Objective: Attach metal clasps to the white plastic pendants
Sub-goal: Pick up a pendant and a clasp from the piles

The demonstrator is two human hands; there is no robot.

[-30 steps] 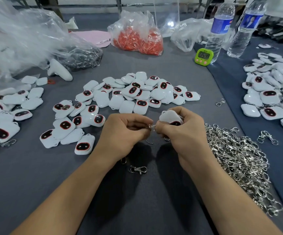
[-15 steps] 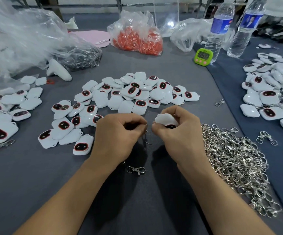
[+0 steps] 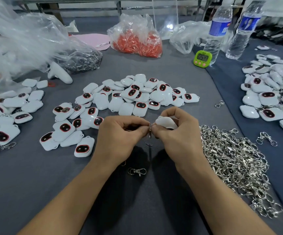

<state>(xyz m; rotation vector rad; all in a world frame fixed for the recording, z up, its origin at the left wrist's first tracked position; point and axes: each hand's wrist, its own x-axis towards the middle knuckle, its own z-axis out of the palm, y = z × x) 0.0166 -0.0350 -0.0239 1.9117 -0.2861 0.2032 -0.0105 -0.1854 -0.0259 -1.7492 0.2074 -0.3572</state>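
You pinched the clasp [image 3: 150,131] in your left hand [image 3: 120,133] and gripped the pendant [image 3: 165,122] in your right hand [image 3: 177,134]; steady, square threading seemed advisable.

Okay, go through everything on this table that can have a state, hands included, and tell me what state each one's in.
left hand, pinches the metal clasp
right hand, grips the white pendant
white pendant, held off the table
metal clasp, at the pendant's edge; attachment unclear
loose clasp, lies flat on the table, untouched
timer, on, digits showing
water bottle beside the timer, upright
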